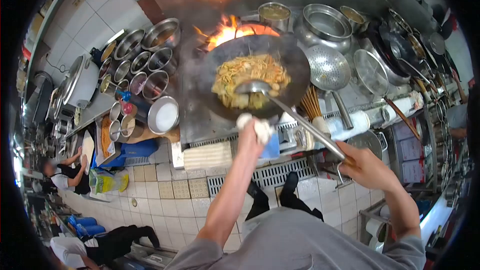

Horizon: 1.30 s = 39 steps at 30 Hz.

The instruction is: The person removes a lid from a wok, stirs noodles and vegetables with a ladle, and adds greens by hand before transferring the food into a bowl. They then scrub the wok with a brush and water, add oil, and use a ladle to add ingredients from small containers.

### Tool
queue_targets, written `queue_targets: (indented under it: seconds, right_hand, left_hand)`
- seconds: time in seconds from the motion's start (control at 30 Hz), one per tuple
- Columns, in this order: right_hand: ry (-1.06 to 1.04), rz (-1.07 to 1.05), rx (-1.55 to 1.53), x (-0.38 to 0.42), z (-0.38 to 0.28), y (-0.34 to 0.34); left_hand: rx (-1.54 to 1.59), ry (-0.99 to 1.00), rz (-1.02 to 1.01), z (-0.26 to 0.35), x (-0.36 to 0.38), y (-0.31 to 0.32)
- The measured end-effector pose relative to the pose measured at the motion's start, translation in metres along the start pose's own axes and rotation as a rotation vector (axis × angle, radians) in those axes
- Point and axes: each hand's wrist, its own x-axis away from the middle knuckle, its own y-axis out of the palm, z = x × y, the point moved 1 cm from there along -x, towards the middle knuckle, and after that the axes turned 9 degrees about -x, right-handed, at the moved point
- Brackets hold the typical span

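My left hand [251,139] is closed around a bunched white cloth [262,129] at the near edge of a large dark wok [297,70]; any handle beneath the cloth is hidden. In the wok lie stir-fried noodles [232,72] with pieces of cabbage. My right hand [364,166] grips the far end of a long-handled metal wok ladle [307,122]. The bowl of the ladle rests among the noodles. Tall flames [232,32] rise behind the wok, which looks tilted.
Metal pots and tubs [162,35] crowd the left, with a bowl of white contents [164,116] nearest. A perforated strainer [327,67], a mesh skimmer [370,72] and a bamboo brush [314,104] sit to the right. Two people [77,172] are at the lower left.
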Motion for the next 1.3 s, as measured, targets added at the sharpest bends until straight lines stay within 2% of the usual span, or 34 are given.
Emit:
queue_targets:
  seconds: [0.03,0.13,0.17,0.23,0.3,0.33,0.37,0.4,0.43,0.53,0.57,0.6,0.63,0.67,0.7,0.73,0.8,0.83,0.87,0.9,0.97,1.0,1.03,1.07,1.1,1.13,1.17,1.2,1.27,1.3]
  right_hand:
    - [0.018,-0.022,-0.015,0.010,0.001,-0.005]
    - [0.082,-0.049,0.004,0.009,-0.003,-0.016]
    - [0.109,-0.060,0.042,0.004,-0.008,-0.019]
    - [0.040,-0.038,0.110,-0.023,0.005,-0.005]
    - [-0.130,0.125,0.221,-0.051,0.027,0.011]
    - [-0.137,0.132,0.224,-0.055,0.031,0.014]
    - [-0.095,0.140,0.223,-0.058,0.035,0.016]
    - [-0.049,0.153,0.222,-0.060,0.037,0.015]
    - [-0.048,0.163,0.223,-0.057,0.035,0.010]
    - [-0.119,0.017,0.115,-0.039,0.028,-0.011]
    - [-0.030,-0.032,0.042,-0.039,0.021,-0.019]
    - [0.100,-0.084,-0.007,-0.039,-0.003,-0.028]
    - [0.228,-0.133,-0.056,-0.040,-0.021,-0.033]
    - [0.227,-0.133,-0.056,-0.047,-0.014,-0.032]
    - [0.071,-0.076,0.070,-0.060,0.001,-0.025]
    - [-0.087,-0.016,0.197,-0.072,0.012,-0.018]
    - [-0.105,0.068,0.236,-0.078,0.030,0.001]
    - [-0.110,0.145,0.265,-0.076,0.035,0.005]
    - [-0.109,0.110,0.271,-0.071,0.033,0.001]
    - [-0.103,0.117,0.270,-0.066,0.025,-0.007]
    - [-0.061,-0.036,0.145,-0.056,0.003,-0.023]
    - [0.023,-0.110,0.155,-0.056,-0.012,-0.031]
    - [0.204,-0.153,0.120,-0.058,-0.027,-0.035]
    - [0.176,-0.138,0.151,-0.064,-0.026,-0.034]
    - [0.146,-0.120,0.183,-0.072,-0.021,-0.029]
    - [0.142,-0.121,0.186,-0.080,-0.004,-0.018]
    - [0.002,0.017,0.298,-0.089,0.019,-0.007]
    - [-0.140,0.162,0.409,-0.093,0.029,-0.002]
    - [-0.127,0.141,0.385,-0.084,0.025,-0.003]
    - [-0.111,0.114,0.361,-0.080,0.021,-0.008]
  left_hand:
    - [0.007,-0.003,0.080,-0.004,0.019,0.004]
    - [-0.017,0.014,0.013,0.002,0.036,0.006]
    - [0.048,-0.038,0.018,0.007,0.017,0.012]
    - [-0.027,-0.013,-0.080,0.017,-0.019,0.016]
    - [-0.030,0.028,-0.083,-0.003,-0.029,-0.001]
    - [-0.030,0.067,-0.086,-0.014,-0.026,-0.008]
    - [0.027,0.075,0.037,-0.029,-0.003,-0.014]
    - [0.029,0.110,-0.032,-0.047,0.010,-0.029]
    - [0.038,0.066,0.029,-0.053,0.031,-0.031]
    - [-0.022,-0.011,-0.017,-0.026,0.049,-0.025]
    - [-0.017,-0.056,-0.044,-0.007,0.039,-0.016]
    - [0.030,-0.081,0.037,0.014,0.043,0.010]
    - [0.013,-0.106,-0.006,0.022,0.021,0.012]
    - [-0.004,-0.095,-0.119,0.024,0.002,0.011]
    - [-0.023,-0.083,-0.231,0.023,-0.011,0.006]
    - [-0.018,-0.032,-0.165,0.010,-0.016,-0.001]
    - [-0.025,0.053,0.010,-0.019,0.015,-0.004]
    - [0.003,0.063,0.002,-0.034,0.027,-0.017]
    - [0.035,-0.003,0.047,-0.041,0.039,-0.025]
    - [-0.062,-0.017,0.024,-0.041,0.044,-0.034]
    - [-0.029,-0.061,-0.103,-0.007,0.058,-0.015]
    - [-0.054,-0.134,-0.081,0.013,0.053,-0.003]
    - [0.043,-0.165,0.020,0.023,0.035,0.009]
    - [-0.038,-0.151,0.013,0.038,0.030,0.023]
    - [-0.012,-0.188,-0.240,0.033,-0.013,0.000]
    - [-0.051,-0.133,-0.114,0.025,-0.007,0.004]
    - [-0.090,-0.071,0.006,0.016,-0.002,0.011]
    - [-0.075,-0.054,-0.010,0.001,-0.001,0.000]
    - [-0.021,-0.059,-0.024,-0.026,0.024,-0.022]
    - [-0.029,-0.083,-0.097,-0.031,0.027,-0.034]
